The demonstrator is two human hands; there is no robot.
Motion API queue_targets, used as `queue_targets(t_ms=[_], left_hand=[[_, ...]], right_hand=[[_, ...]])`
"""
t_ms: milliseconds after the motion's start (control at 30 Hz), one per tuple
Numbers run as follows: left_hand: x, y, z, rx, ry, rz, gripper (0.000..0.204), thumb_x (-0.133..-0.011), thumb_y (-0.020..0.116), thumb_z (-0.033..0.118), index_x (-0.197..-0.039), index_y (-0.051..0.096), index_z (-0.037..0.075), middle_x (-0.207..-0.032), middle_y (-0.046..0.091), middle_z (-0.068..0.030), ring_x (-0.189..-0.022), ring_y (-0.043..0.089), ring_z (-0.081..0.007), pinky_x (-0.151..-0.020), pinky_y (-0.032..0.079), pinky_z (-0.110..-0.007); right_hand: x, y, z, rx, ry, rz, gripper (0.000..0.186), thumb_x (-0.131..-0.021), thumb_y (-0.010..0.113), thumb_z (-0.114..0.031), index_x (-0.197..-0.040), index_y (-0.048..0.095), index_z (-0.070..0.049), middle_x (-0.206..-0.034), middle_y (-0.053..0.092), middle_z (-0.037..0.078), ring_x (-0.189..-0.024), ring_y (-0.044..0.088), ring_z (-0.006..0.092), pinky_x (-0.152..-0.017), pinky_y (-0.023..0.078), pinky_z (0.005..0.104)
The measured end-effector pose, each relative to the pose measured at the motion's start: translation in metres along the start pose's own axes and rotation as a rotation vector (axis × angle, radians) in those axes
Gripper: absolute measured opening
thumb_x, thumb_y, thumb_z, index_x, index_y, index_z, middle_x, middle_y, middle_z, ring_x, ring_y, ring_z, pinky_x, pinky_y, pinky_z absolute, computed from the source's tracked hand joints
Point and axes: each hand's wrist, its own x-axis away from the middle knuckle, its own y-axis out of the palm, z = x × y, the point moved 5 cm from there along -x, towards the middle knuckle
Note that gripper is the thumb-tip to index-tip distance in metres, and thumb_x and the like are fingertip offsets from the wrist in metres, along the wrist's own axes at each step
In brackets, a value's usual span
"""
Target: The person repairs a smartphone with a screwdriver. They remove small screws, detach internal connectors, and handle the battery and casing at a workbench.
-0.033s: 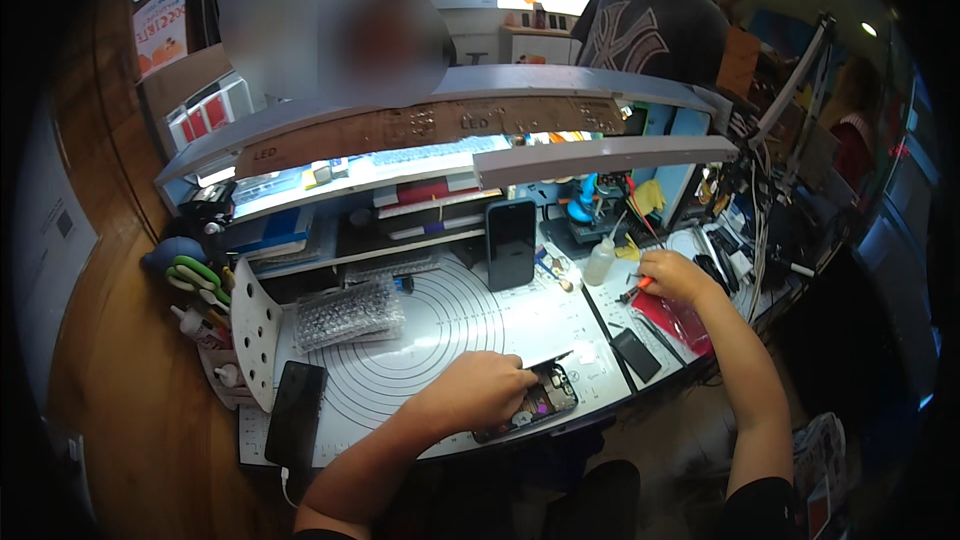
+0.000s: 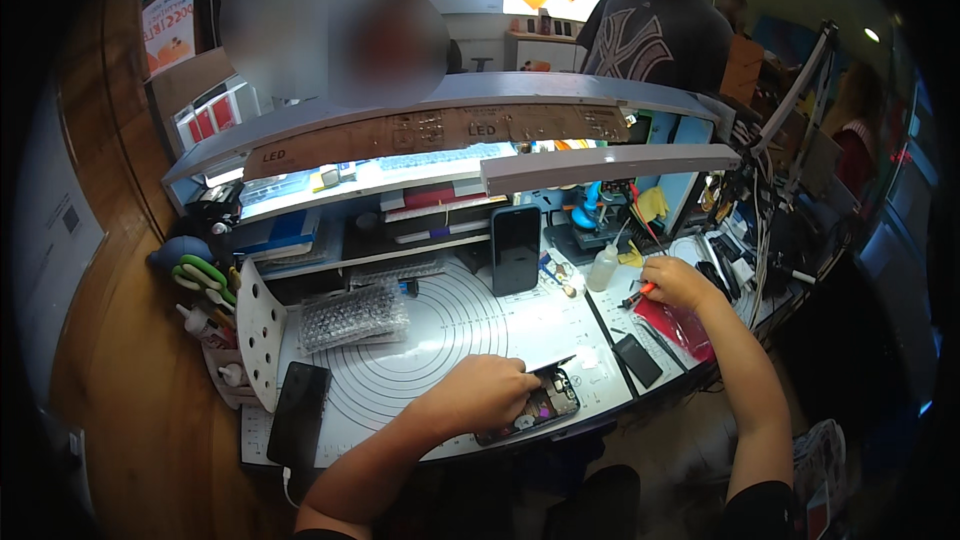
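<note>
Tabletop, white, marked with concentric circles, set below a grey lamp bar, by which it is presumably lit. Opened smartphone: laid at the near edge, inner parts upward, where close handling is likely eased. Thin panel: raised at a tilt above the opened smartphone; pinched, it appears, by the left hand, whose fingers are curled nearly closed, tips partly hidden; the inner parts are thereby left exposed. Orange-handled tool: gripped in the closed fingers of the right hand, beside a red packet; exact type cannot be told. Black flat block: laid nearby, probably for ready reach. Dropper bottle: stood upright, presumably against spilling. Second smartphone: stood upright behind, screen faced nearward. Third smartphone: laid at left, joined to a white cable, probably for power. Bubble wrap: set aside, well apart from both hands.
</note>
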Motion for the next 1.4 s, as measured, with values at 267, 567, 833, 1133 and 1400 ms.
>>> queue_targets(t_ms=[267, 567, 833, 1133, 1400], left_hand=[[0.007, -0.001, -0.002, 0.009, -0.007, 0.002, 0.031, -0.094, 0.065, 0.021, -0.119, 0.08, 0.012, -0.1, 0.074, -0.0103, -0.091, 0.074, -0.0325, -0.078, 0.059, -0.044], [0.005, -0.007, -0.01, 0.028, -0.006, 0.071, 0.023, -0.091, 0.069, 0.021, -0.108, 0.08, 0.009, -0.101, 0.075, -0.0112, -0.089, 0.073, -0.0342, -0.079, 0.059, -0.043], [0.003, -0.01, -0.007, 0.003, 0.033, 0.072, 0.017, -0.085, 0.074, 0.021, -0.098, 0.077, 0.011, -0.093, 0.071, -0.0106, -0.088, 0.071, -0.035, -0.076, 0.056, -0.045], [0.005, -0.009, -0.009, -0.015, 0.062, 0.089, 0.02, -0.08, 0.079, 0.022, -0.097, 0.077, 0.01, -0.091, 0.069, -0.0104, -0.087, 0.07, -0.035, -0.076, 0.055, -0.045], [0.002, -0.007, -0.006, 0.0, 0.074, 0.095, 0.019, -0.08, 0.08, 0.021, -0.095, 0.076, 0.009, -0.09, 0.069, -0.0114, -0.087, 0.069, -0.0355, -0.075, 0.055, -0.045]], right_hand=[[0.019, -0.046, -0.04, -0.282, 0.221, 0.547, 0.023, -0.076, 0.075, 0.002, -0.098, 0.069, -0.001, -0.087, 0.067, 0.012, -0.072, 0.065, 0.0284, -0.067, 0.054, 0.0341], [0.07, -0.023, -0.247, -1.042, 0.659, 0.758, 0.012, -0.092, 0.081, 0.001, -0.101, 0.075, -0.002, -0.087, 0.073, -0.001, -0.078, 0.062, 0.0034, -0.07, 0.049, 0.0198], [0.042, -0.001, -0.304, -0.828, 0.575, 0.839, 0.01, -0.088, 0.081, -0.002, -0.094, 0.073, -0.002, -0.086, 0.072, 0.012, -0.072, 0.07, 0.0256, -0.066, 0.054, 0.0348], [0.02, -0.001, -0.313, -0.796, 0.596, 0.791, 0.014, -0.084, 0.077, 0.001, -0.097, 0.073, -0.003, -0.092, 0.071, 0.013, -0.078, 0.07, 0.0311, -0.07, 0.056, 0.0387], [0.022, -0.003, -0.32, -0.789, 0.55, 0.836, 0.018, -0.085, 0.074, 0.003, -0.103, 0.075, -0.002, -0.094, 0.072, 0.014, -0.082, 0.071, 0.0329, -0.073, 0.056, 0.0393]])
